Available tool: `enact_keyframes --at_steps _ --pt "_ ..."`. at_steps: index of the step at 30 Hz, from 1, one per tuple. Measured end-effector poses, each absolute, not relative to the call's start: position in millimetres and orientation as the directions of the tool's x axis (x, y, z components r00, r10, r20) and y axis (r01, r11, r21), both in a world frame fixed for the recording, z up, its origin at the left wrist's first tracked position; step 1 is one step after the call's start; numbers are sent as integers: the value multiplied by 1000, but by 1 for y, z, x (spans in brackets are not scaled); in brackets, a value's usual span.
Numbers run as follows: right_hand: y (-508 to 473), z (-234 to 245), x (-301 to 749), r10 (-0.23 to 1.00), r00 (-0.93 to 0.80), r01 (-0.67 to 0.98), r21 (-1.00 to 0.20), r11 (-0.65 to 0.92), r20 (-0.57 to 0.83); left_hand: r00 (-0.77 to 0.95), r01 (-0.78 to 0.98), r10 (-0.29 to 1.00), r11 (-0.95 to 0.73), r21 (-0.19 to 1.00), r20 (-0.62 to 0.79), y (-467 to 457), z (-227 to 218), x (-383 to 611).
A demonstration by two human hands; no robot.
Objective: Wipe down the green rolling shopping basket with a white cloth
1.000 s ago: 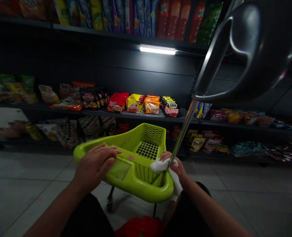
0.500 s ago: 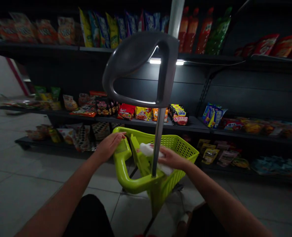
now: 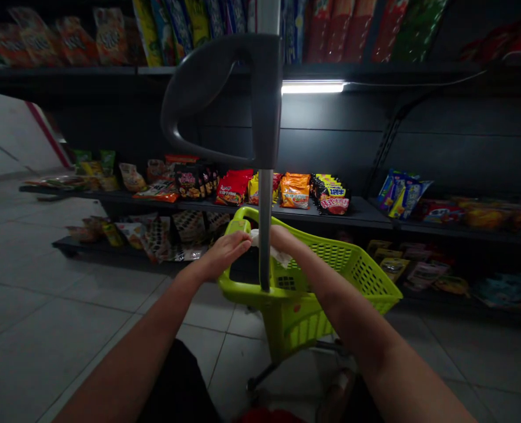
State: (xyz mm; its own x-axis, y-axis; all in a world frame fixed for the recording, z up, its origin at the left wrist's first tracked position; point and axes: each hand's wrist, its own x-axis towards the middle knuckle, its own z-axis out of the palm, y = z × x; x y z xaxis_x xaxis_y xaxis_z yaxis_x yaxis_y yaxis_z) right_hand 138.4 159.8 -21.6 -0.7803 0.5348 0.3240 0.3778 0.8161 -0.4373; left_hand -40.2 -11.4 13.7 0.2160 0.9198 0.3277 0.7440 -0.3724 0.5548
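A lime-green shopping cart (image 3: 286, 308) with a perforated basket stands in front of me. A metal pole with a dark grey loop grip (image 3: 266, 106) rises from its handle end. My left hand (image 3: 230, 251) is closed over the left side of the cart's handle (image 3: 238, 289), fingers together. My right hand (image 3: 282, 239) is behind the pole, closed on a crumpled white cloth (image 3: 282, 257). Part of the cloth shows between the two hands, close to the left fingertips. The pole and my right wrist hide most of the right fingers.
Dark shelves (image 3: 348, 216) run across the scene behind the cart. They hold red noodle packets (image 3: 234, 187), orange packets (image 3: 295, 190), snack bags and, higher up, drink bottles (image 3: 348, 32). A lamp (image 3: 313, 87) lights the middle. Pale floor tiles (image 3: 110, 305) lie around the cart.
The cart's basket appears farther right and the pole farther left. My right hand has moved with the cloth up toward the far part of the handle, closer to my left hand.
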Motion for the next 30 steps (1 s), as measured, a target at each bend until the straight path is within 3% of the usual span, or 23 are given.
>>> enact_keyframes --at_steps 3,5,10,13,20,24,28,30 --pt "111 -8 183 604 -757 316 -668 674 251 226 720 916 -386 576 330 0 13 -42" --pt "66 -10 201 562 -777 224 -711 667 284 224 708 915 -389 589 335 7 9 -44" --pt "0 -62 207 626 -615 390 -506 769 479 221 675 908 -406 616 355 21 -1 -48" --pt "19 -99 244 597 -633 490 -342 802 493 224 669 914 -396 630 337 24 -2 -46" --pt "69 -138 381 814 -431 813 -223 538 390 262 684 915 -400 610 307 33 4 -44" --pt "43 -122 329 722 -492 729 -222 647 487 182 739 933 -338 583 310 16 12 -19" --pt "23 -107 251 616 -543 598 -253 761 571 127 651 930 -341 678 345 -17 8 18" --pt "28 -108 241 601 -581 579 -241 779 548 75 751 942 -269 603 327 -25 2 24"
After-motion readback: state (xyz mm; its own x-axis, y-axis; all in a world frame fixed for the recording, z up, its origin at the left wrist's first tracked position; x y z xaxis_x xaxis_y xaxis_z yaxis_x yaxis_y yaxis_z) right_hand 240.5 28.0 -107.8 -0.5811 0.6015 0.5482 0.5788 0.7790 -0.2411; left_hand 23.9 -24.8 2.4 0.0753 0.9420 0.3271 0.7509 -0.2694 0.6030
